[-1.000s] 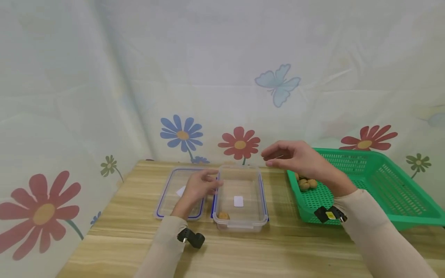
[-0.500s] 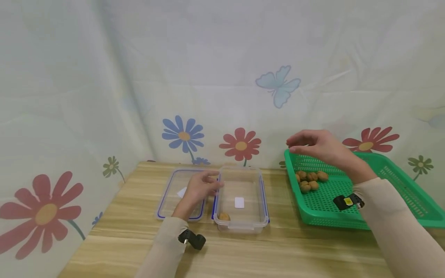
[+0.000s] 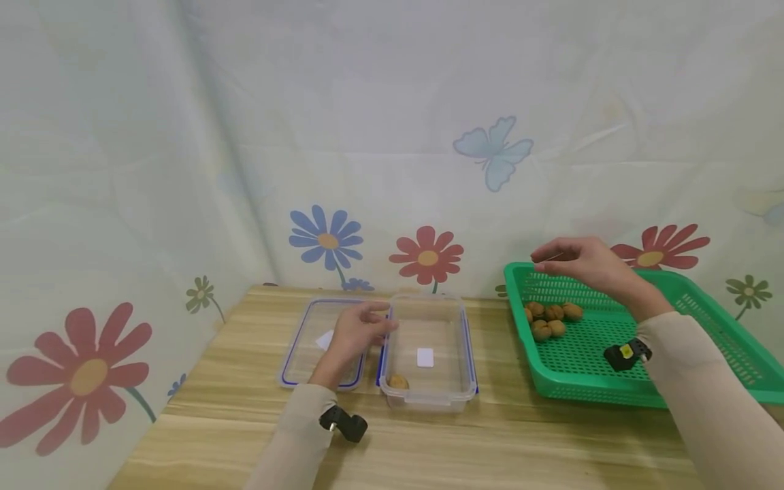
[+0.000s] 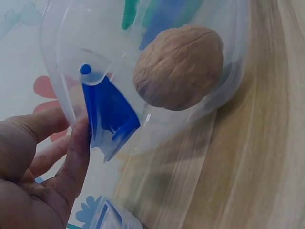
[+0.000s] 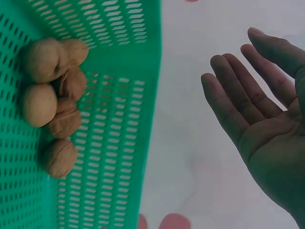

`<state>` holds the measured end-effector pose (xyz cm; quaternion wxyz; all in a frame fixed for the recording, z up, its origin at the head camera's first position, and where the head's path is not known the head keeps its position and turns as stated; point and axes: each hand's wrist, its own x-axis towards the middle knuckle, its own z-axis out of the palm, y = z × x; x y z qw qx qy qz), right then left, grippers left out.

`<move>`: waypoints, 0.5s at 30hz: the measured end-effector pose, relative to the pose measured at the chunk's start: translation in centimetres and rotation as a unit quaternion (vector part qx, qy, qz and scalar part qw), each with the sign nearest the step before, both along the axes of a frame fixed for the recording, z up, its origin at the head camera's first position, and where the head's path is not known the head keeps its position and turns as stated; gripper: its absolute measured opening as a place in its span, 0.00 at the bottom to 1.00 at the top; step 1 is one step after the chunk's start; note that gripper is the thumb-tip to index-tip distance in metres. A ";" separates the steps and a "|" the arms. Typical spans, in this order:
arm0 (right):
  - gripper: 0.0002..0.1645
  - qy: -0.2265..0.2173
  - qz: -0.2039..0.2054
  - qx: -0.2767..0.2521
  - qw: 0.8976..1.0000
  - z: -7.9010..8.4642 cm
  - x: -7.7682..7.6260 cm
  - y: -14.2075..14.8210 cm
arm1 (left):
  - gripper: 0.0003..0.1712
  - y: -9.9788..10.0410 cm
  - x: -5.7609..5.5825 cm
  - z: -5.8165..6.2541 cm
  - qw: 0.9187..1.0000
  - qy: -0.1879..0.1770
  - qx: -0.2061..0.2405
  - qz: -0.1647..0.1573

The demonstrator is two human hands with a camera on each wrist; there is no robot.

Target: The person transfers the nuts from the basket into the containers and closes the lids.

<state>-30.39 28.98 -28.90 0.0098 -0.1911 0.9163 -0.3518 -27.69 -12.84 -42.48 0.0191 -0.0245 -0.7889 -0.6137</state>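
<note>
In the head view my left hand [image 3: 357, 331] is at the left rim of a clear plastic food box [image 3: 429, 397]. Its fingers, lightly bent, touch the box's side by a hanging blue latch [image 4: 108, 114] in the left wrist view. One walnut [image 3: 399, 382] lies in the box's near left corner. My right hand [image 3: 591, 262] hovers over the back left of a green plastic basket [image 3: 612, 393], fingers loosely extended and holding nothing. Several walnuts [image 3: 554, 312] sit clustered at that basket's left side, and the right wrist view shows the palm [image 5: 271, 138] bare.
A clear lid [image 3: 294, 354] with a blue seal lies left of the box, partly behind the left hand. White labels mark the lid and the box floor. Behind the wooden table [image 3: 465, 449] hangs a white flower-printed cloth [image 3: 380, 136].
My right hand has moved right, from beside the basket's left edge to over the basket, uncovering more walnuts. The left hand has stayed at the box rim.
</note>
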 end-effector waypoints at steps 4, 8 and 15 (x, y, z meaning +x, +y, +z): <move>0.29 -0.011 -0.009 0.008 1.000 -0.8 -0.5 0.8 | 0.26 0.1 0.0 -0.1 1.000 -0.002 -0.006 0.012; 0.29 -0.021 -0.006 0.004 1.000 -1.5 -0.8 1.6 | 0.26 0.2 0.1 0.0 1.000 -0.009 -0.010 0.013; 0.29 -0.026 -0.010 0.033 0.999 -2.4 -1.6 3.1 | 0.26 0.2 0.1 0.2 1.000 -0.008 -0.007 0.006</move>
